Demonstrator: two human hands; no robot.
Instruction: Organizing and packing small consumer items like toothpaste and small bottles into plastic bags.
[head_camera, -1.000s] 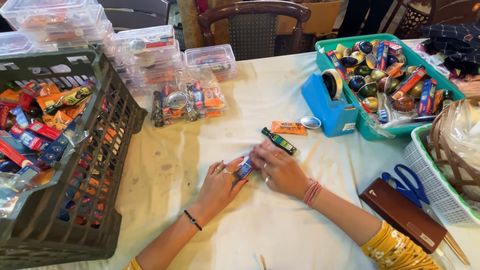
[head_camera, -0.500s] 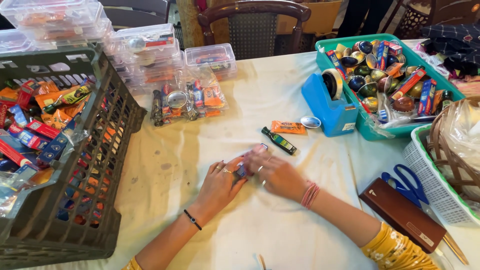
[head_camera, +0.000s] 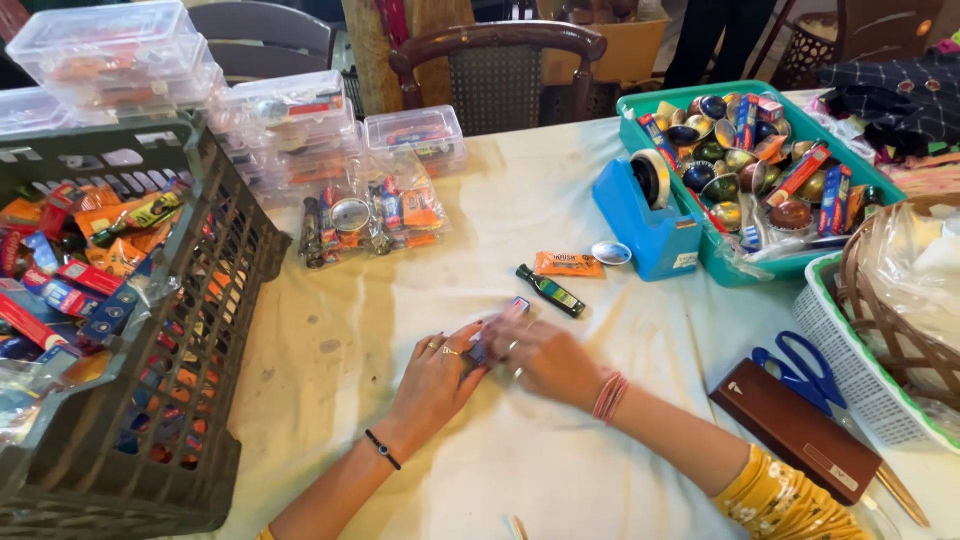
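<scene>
small packet (head_camera: 497, 327) pinched between both my hands at the middle of the white table (head_camera: 330, 330).

i see the left hand (head_camera: 440, 375) and the right hand (head_camera: 545, 355) meeting fingertip to fingertip, both grasping the packet, which pokes out toward 12 o'clock above them. just past it at 1 o'clock lie a little dark bottle (head_camera: 550, 291) and an orange sachet (head_camera: 567, 264), with a blue tape dispenser (head_camera: 645, 215) beyond. at 3 o'clock sit a brown case (head_camera: 795, 430) and blue scissors (head_camera: 800, 370). at 9 o'clock stands a grey crate (head_camera: 190, 330) of wrapped goods; at 11 o'clock, a clear bag of items (head_camera: 370, 215).
</scene>
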